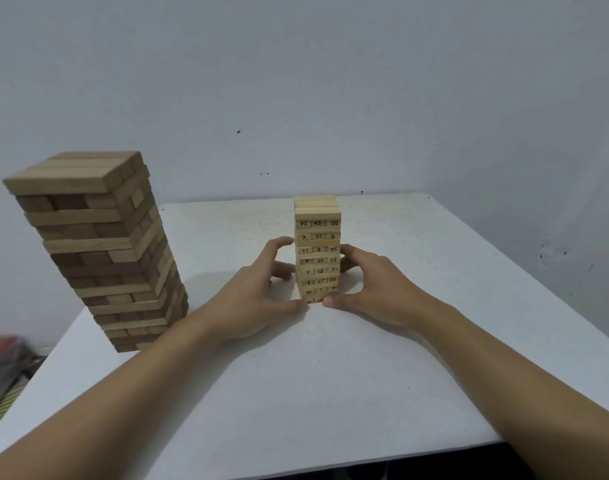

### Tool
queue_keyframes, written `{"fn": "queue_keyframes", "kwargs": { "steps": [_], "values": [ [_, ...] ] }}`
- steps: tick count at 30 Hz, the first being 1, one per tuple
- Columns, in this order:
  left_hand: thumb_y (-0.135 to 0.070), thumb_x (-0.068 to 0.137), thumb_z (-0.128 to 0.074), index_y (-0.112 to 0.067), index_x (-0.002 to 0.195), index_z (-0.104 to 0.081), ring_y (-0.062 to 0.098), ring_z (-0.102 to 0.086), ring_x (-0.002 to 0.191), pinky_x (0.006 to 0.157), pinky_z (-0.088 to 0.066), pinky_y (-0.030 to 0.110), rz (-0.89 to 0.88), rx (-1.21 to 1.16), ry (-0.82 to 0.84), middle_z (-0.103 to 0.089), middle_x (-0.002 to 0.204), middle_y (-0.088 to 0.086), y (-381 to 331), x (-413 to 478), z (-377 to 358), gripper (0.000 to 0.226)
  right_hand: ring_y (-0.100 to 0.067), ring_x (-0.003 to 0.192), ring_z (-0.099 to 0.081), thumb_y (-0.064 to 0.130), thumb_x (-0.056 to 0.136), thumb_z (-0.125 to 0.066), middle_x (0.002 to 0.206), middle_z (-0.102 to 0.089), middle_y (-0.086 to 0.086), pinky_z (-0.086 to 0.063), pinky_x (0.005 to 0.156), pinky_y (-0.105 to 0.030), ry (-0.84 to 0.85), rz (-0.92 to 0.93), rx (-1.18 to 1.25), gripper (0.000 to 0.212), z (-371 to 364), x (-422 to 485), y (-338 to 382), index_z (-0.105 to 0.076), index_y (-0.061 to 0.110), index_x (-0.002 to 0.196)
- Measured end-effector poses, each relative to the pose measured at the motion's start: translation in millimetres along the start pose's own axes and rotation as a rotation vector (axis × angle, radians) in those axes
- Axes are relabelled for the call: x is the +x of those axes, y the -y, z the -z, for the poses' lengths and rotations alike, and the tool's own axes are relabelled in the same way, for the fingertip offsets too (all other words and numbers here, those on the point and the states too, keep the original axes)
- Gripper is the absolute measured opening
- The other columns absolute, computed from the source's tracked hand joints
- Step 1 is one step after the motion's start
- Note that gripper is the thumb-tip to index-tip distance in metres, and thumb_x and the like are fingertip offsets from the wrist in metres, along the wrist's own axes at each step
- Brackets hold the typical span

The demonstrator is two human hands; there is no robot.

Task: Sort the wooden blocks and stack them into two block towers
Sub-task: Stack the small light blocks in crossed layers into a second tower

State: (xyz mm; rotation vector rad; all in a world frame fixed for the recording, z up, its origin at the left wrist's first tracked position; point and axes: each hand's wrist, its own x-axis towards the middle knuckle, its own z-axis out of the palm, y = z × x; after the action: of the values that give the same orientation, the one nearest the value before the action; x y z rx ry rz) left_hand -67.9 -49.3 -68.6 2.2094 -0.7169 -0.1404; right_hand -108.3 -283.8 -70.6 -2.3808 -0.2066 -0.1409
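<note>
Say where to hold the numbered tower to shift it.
Grip the numbered tower low, near its base, pressing the left and right faces together from both sides. It is tall, narrow, built of loose layers; a high or one-sided hold would likely topple it.

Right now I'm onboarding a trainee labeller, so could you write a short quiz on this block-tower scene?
1. True or false: the plain block tower stands to the right of the numbered block tower.
2. Which tower do the left hand and right hand cup? A plain, B numbered, C neither.
3. Fill in: both towers stand on a white ____.
Key: 1 false; 2 B; 3 table.
</note>
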Motion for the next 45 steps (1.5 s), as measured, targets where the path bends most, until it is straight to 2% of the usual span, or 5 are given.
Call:
{"fn": "queue_keyframes", "kwargs": {
  "steps": [7, 14, 21, 35, 45],
  "values": [
    [-0.021, 0.094, -0.071, -0.032, 0.161, -0.021, 0.001, -0.032, 0.146, 0.113, -0.033, 0.023, 0.083, -0.281, -0.233, -0.03, 0.164, -0.013, -24, -21, -10, 0.084, 0.007, 0.147, -0.029, 0.065, 0.071, -0.081, 0.157, -0.036, 0.032, -0.029, 0.124, -0.044, -0.009, -0.056, 0.285, 0.114, -2, -22, 6, -0.017, 0.041, 0.162],
    [-0.023, 0.1, -0.049, -0.035, 0.161, -0.021, -0.009, -0.015, 0.149, 0.126, -0.019, 0.033, 0.037, -0.419, -0.288, -0.019, 0.165, -0.025, -53, -30, -41, 0.069, 0.013, 0.145, -0.027, 0.067, 0.09, -0.054, 0.158, -0.034, 0.034, -0.019, 0.128, -0.039, -0.143, -0.053, 0.706, 0.074, -6, -43, 44, -0.033, 0.044, 0.157],
    [-0.026, 0.087, -0.039, -0.046, 0.153, -0.036, 0.0, -0.017, 0.153, 0.125, -0.022, 0.047, -0.002, -0.414, -0.269, -0.031, 0.163, -0.02, -56, -28, -48, 0.069, 0.034, 0.094, -0.052, 0.058, 0.104, -0.013, 0.088, -0.058, 0.055, -0.039, 0.088, -0.01, -0.058, -0.023, 0.706, 0.061, -8, -47, 70, -0.062, 0.077, 0.072],
    [-0.01, 0.098, -0.044, -0.034, 0.162, -0.02, -0.027, -0.021, 0.136, 0.125, -0.023, 0.031, 0.024, -0.422, -0.309, -0.026, 0.146, -0.048, -63, -31, -43, 0.072, 0.03, 0.096, -0.056, 0.065, 0.097, -0.016, 0.093, -0.062, 0.051, -0.042, 0.081, -0.003, -0.101, -0.029, 0.779, 0.043, -10, -39, 67, -0.057, 0.054, 0.102],
    [0.01, 0.095, -0.033, -0.031, 0.15, -0.046, 0.003, -0.052, 0.133, 0.113, -0.045, 0.043, -0.059, -0.474, -0.312, -0.059, 0.142, -0.014, -80, -29, -37, 0.07, 0.005, 0.107, -0.068, 0.059, 0.105, -0.019, 0.114, -0.075, 0.019, -0.049, 0.076, -0.005, -0.125, -0.019, 0.757, 0.049, -9, -29, 74, -0.064, 0.044, 0.117]
  ]
}}
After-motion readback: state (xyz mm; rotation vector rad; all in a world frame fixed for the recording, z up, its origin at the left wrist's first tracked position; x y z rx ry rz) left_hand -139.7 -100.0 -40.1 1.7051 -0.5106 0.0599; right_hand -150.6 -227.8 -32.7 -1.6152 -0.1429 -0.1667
